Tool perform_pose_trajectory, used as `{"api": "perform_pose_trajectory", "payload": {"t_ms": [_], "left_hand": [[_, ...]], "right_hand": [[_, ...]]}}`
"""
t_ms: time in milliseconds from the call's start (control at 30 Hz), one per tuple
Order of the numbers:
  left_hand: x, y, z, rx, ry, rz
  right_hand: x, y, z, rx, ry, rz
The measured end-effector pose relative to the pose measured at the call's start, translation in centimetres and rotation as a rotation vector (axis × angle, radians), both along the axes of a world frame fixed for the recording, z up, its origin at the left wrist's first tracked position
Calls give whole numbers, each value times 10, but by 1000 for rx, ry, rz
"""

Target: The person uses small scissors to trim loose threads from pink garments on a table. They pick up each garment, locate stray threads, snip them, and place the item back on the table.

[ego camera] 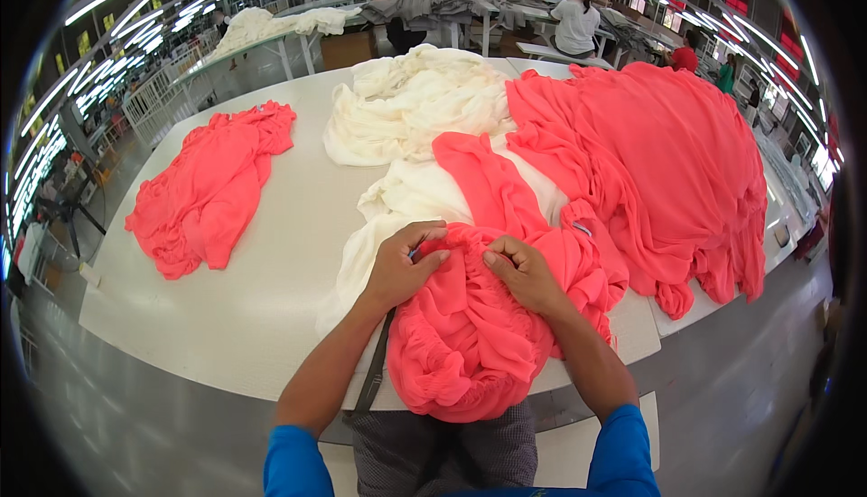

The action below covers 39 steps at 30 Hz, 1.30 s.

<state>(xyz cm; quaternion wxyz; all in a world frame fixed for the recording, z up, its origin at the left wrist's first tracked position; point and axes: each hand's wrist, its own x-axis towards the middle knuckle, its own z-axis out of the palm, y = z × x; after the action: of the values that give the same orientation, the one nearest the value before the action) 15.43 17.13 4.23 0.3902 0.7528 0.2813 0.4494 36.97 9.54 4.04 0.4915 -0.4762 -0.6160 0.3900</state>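
Directly before me a coral-pink garment (467,334) with gathered, elasticated edges lies bunched at the table's front edge and hangs a little over it. My left hand (410,263) pinches its gathered edge between thumb and fingers. A short way to the right, my right hand (525,273) grips the same edge. Some blue shows under my left fingers; I cannot tell what it is. A dark strap (374,368) runs down over the table edge beside my left forearm. Just right of my right hand, more bunched coral fabric (586,253) bears a small pale label.
A large coral fabric pile (670,178) covers the right of the white table (298,294). Cream fabric (420,104) is heaped at the middle back. Another coral garment (210,185) lies at left, near a small pale cylinder (89,275). People sit at tables beyond.
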Motion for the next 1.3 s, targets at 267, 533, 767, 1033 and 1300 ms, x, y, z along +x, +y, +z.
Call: {"api": "perform_pose_trajectory", "payload": {"t_ms": [267, 533, 767, 1033, 1300], "left_hand": [[-2, -34, 16, 30, -132, -177], [2, -28, 1, 119, -124, -154], [-1, -29, 6, -105, -201, -143], [-4, -29, 7, -356, -307, -49], [-9, -26, 13, -366, -84, -227]], "right_hand": [[-15, -15, 1, 153, -13, 42], [-20, -17, 3, 217, -53, 58], [-20, -19, 4, 149, -61, 17], [-17, -20, 2, 132, 27, 61], [-5, -18, -4, -5, 528, 274]]}}
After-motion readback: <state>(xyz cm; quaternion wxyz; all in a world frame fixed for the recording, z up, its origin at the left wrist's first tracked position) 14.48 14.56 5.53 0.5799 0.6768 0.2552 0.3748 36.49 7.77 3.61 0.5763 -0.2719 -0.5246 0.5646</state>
